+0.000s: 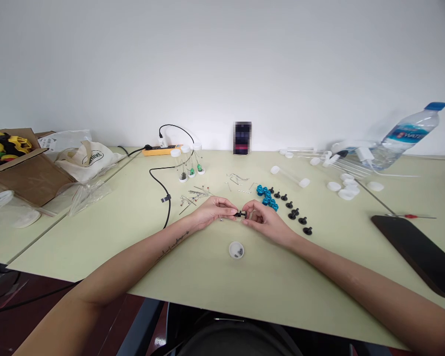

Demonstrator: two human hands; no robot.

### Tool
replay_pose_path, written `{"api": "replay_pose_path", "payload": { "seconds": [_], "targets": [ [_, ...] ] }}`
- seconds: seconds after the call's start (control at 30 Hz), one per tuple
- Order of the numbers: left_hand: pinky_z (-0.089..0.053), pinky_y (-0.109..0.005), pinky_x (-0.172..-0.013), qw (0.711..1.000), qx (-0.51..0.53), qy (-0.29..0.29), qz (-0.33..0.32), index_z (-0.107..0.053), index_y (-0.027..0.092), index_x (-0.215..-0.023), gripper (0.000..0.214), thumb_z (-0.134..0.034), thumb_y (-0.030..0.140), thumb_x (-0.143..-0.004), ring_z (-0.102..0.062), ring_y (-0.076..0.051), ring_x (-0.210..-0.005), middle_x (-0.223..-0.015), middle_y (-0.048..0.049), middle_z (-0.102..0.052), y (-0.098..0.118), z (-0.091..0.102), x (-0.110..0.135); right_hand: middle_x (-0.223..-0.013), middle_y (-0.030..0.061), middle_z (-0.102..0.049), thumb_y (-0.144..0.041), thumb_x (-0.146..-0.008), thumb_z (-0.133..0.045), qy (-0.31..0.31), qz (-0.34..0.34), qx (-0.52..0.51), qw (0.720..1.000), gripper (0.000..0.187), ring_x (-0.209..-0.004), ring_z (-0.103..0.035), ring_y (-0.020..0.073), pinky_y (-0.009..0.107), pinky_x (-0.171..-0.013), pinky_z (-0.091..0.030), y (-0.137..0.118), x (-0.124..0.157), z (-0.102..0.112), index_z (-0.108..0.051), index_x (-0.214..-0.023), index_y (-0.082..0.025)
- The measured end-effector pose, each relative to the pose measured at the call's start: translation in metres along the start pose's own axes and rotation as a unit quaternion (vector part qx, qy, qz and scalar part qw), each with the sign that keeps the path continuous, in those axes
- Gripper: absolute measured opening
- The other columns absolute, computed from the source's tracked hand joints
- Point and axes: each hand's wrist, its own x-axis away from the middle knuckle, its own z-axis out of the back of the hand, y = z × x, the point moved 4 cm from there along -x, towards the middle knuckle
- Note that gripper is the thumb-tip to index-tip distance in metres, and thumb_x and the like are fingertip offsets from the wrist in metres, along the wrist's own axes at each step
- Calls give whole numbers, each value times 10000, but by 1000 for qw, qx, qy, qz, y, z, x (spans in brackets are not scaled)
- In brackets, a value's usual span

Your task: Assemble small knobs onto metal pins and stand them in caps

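Note:
My left hand [215, 212] is closed, thumb and fingertips pinching one end of a small black flanged part [240, 214]. At its other end, the fingers of my right hand [263, 218] close round the disc. The part lies level just above the table, and fingers cover some of it. Several like black flanged pieces [302, 220] stand in a slanting row to the right. Beside them is a cluster of blue knobs [267, 198]. Below my hands sits a white cap [236, 250] with tiny dark bits in it. Thin metal rods [195, 195] are scattered left of my left hand.
Three capped clear tubes [192, 165] stand at back left by an orange power strip [161, 150]. A phone [242, 138] leans on the wall. White caps [346, 187], a tilted water bottle [404, 133] and a black slab [415, 252] lie right; a cardboard box [37, 173] stands left.

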Motion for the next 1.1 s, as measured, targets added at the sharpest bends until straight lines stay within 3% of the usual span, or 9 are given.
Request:
{"api": "replay_pose_path", "payload": {
  "seconds": [0.37,1.1],
  "targets": [
    [-476,-252,-722,1000,-5,-8,-12,-650,92,-834,326,-753,276,-585,-636,-155,-723,-750,-64,-652,0,1,-1,-619,-41,-456,-355,-798,-511,3,4,4,1000,177,-506,-381,95,221,-461,-289,-1,0,1,-483,-897,-210],
    [-475,-254,-742,1000,3,-11,-18,-652,102,-835,299,-746,259,-599,-638,-146,-731,-767,-51,-655,-1,1,-2,-674,-35,-492,-373,-783,-541,-1,10,-22,1000,254,-525,-418,94,224,-484,-324,1,0,0,-486,-977,-218]
  ]
}}
